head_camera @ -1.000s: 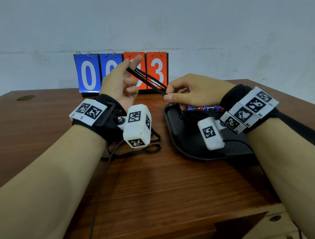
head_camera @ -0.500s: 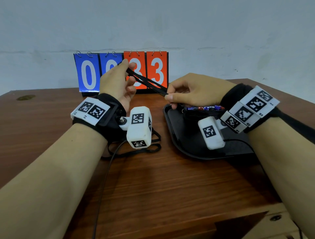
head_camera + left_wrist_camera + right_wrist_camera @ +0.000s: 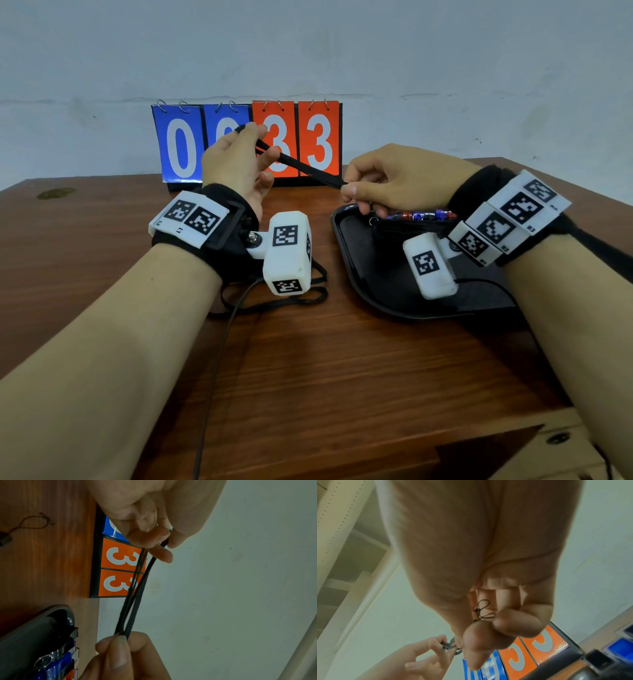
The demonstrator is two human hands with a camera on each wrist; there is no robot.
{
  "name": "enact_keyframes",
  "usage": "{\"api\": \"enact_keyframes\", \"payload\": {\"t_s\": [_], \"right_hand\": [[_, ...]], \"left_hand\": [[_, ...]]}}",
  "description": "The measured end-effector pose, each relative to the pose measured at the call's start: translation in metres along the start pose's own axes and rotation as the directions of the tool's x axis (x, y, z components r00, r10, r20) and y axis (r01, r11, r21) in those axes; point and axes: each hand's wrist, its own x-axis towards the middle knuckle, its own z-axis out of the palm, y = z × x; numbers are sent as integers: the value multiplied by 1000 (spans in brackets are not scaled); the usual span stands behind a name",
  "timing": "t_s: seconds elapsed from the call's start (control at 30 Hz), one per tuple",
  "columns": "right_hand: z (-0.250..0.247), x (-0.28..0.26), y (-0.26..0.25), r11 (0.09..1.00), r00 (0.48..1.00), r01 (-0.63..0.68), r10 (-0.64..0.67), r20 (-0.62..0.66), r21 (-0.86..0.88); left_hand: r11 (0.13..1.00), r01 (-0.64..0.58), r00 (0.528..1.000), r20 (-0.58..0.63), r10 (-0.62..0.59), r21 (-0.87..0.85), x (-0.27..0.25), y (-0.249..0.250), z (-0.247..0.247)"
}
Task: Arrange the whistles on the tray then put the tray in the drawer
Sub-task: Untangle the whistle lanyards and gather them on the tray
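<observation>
Head: left hand (image 3: 239, 161) and right hand (image 3: 394, 181) pinching a black lanyard (image 3: 305, 169) taut above the worktop (image 3: 342, 359); whistles (image 3: 419, 216) already on the tray (image 3: 363, 270), drawer step pending. Left wrist: same cord (image 3: 137, 588), whistle ends cropped. Right wrist: palm hiding most, knot barely legible.

Soft, dim, even light is falling throughout; wrist views are bending at the edges, the near right hand (image 3: 488, 547) blurring.

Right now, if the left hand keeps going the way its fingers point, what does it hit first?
Probably the scoreboard: the left hand, pinching the black cord, points away toward its cards. Depth between them is unclear.
</observation>
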Motion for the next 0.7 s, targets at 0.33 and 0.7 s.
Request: {"api": "enact_keyframes", "payload": {"t_s": [0.33,0.7], "right_hand": [[-7,0,1,999,998,5,-9,-66,-48],[-31,-9,20,882,985,-61,129,-115,466]], "left_hand": [[999,22,1000,-1,-22,39,7,-2,0],[991,105,994,27,-108,77,8,-8,1]]}}
